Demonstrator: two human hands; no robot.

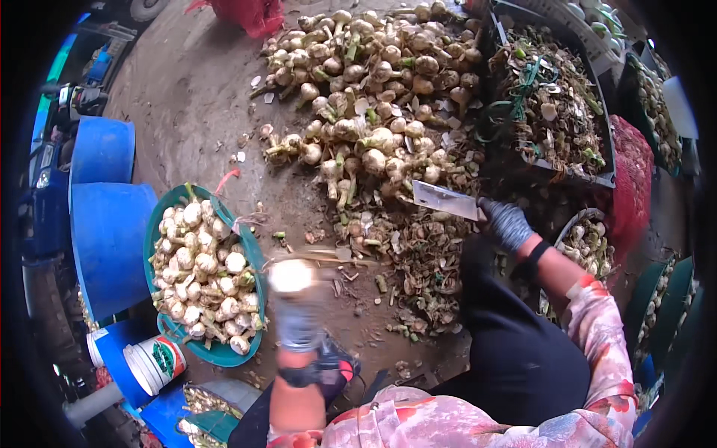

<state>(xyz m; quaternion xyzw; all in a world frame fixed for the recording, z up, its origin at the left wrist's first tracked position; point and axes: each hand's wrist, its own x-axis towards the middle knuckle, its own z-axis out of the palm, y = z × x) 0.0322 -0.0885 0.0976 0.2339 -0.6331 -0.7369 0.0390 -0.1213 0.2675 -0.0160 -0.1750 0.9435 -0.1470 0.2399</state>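
My left hand (297,317), in a grey glove, is at lower centre of the frame, fingers closed around one garlic bulb (290,275); the bulb is blurred, and thin stalks stick out to its right. The hand is just right of the green basin (224,353), which sits at centre left and is filled with trimmed garlic bulbs.

My right hand (506,223), in a dark glove, is right of centre, clamped on the handle of a cleaver (445,200). The flat blade points left, above the ground, just below the big pile.

The pile of untrimmed garlic (373,97) with stalks fills the upper centre of the frame. Cut roots and skins (426,261) lie scattered on the ground between the pile and my dark apron (515,351).

A black crate (590,175) of trimmings stands at upper right. Blue tubs (108,224) are stacked at the left edge, and a white bucket (153,364) lies at lower left. A red mesh sack (633,179) sits at the right, beside the crate.
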